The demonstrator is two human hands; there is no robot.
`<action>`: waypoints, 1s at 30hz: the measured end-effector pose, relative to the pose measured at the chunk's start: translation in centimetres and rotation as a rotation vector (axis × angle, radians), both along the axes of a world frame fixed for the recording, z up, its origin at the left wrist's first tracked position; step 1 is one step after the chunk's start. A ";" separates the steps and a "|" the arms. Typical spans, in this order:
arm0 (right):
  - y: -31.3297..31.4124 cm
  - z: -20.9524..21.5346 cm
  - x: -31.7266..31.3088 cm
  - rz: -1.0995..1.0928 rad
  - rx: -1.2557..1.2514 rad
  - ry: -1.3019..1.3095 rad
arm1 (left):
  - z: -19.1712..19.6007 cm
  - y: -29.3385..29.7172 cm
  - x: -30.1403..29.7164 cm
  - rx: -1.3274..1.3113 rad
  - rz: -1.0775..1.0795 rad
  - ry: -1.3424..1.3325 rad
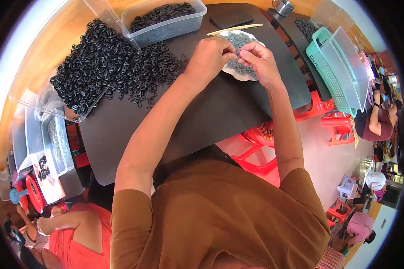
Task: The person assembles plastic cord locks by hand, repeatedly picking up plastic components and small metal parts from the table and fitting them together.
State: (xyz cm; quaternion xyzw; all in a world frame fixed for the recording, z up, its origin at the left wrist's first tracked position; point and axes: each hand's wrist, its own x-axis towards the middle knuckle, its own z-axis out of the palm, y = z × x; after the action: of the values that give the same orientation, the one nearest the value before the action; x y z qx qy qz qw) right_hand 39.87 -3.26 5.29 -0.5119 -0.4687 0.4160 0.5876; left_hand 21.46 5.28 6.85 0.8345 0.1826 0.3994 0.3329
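Observation:
Both hands meet over a white plate with a scalloped rim (240, 77), heaped with small greyish parts (239, 40). My left hand (211, 54) is closed in a pinch, its fingertips pointing right. Facing it, my right hand (259, 62) pinches thumb against forefinger. The fingertips almost touch, and whatever sits between them is too small to make out. To the left, a large pile of small black oval plastic pieces with holes (107, 62) spreads from a tipped clear bin (78, 117) onto the dark table (188, 121).
Behind the pile stands a clear tub (166, 28) of black pieces. Beyond the plate lie light sticks (235, 29) and a dark bar (231, 22). At right are a green basket (330, 71), a metal mug (283, 7) and red stools (339, 127). Other people sit nearby, one at lower left.

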 end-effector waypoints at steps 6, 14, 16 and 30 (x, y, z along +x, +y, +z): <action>-0.5 -0.2 0.2 0.000 -0.008 0.031 | -0.7 0.0 1.7 0.144 -0.003 -0.032; -0.4 -0.5 1.0 0.011 0.170 -0.345 | -1.5 1.0 2.0 -0.774 -0.229 0.149; -0.5 -0.3 1.0 0.011 0.197 -0.406 | -1.8 1.1 1.9 -0.930 -0.324 0.115; -1.4 0.2 2.3 -0.218 0.122 -0.332 | -1.9 2.2 1.1 -0.106 -0.036 0.197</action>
State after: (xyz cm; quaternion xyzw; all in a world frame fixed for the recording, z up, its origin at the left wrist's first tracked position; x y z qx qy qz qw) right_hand 42.17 -4.63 5.51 -0.5845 -0.5254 0.2308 0.5736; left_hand 22.59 7.44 4.92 0.8542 0.2200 0.2991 0.3641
